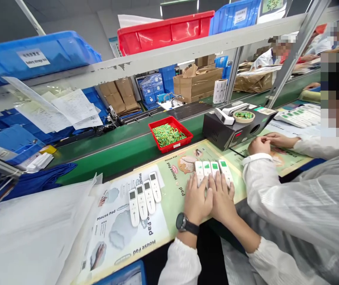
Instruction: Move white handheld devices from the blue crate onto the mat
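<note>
Both hands rest side by side on a row of several white handheld devices with lit green screens (206,166), which look like thermometers. My left hand (197,198), with a black watch at the wrist, lies over the lower parts of the left ones, fingers stretched out. Beside it, my right hand (223,198) covers the right ones, its fingers also extended and thumb near the left hand. The devices' lower ends are hidden under the hands. To the left, a second row of similar white devices with dark screens (141,202) lies on a printed mouse pad sheet (110,245).
Behind the mats sits a red tray (172,148) of green batteries. A black box with a red display (222,130) carries white devices and a small bowl (243,116). At right, a co-worker's hands (260,145) are close. Bins line the overhead shelf (145,59). White sheeting (38,229) lies left.
</note>
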